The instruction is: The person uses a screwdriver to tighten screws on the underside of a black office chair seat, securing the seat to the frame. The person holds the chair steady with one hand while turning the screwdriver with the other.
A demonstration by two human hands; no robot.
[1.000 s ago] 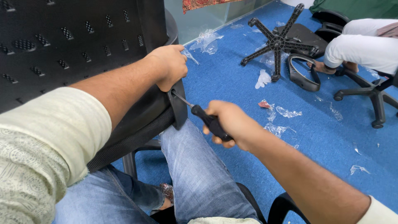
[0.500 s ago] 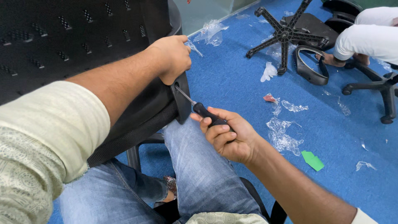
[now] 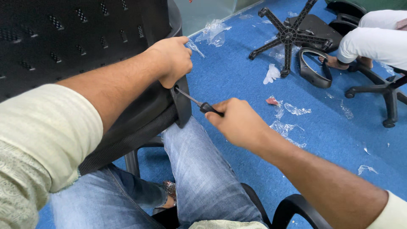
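Note:
A black mesh office chair part (image 3: pixel 63 38) leans across my lap, its dark plastic bracket (image 3: pixel 183 106) at the lower edge. My left hand (image 3: pixel 171 59) grips the chair's edge just above that bracket. My right hand (image 3: pixel 239 123) is closed around the black handle of a screwdriver (image 3: pixel 199 103). The screwdriver's metal shaft points up and left, and its tip sits in a hole of the bracket under my left hand.
A black five-star chair base (image 3: pixel 288 36) and a curved armrest (image 3: pixel 314 70) lie on the blue carpet (image 3: pixel 339 135) at the back. A person in white (image 3: pixel 377 40) sits at top right beside a wheeled base (image 3: pixel 381 91). Clear plastic scraps (image 3: pixel 288 127) are scattered around.
My right hand has rolled over on the screwdriver handle, from palm up to knuckles up, while the tip stays in the bracket. The view has shifted slightly.

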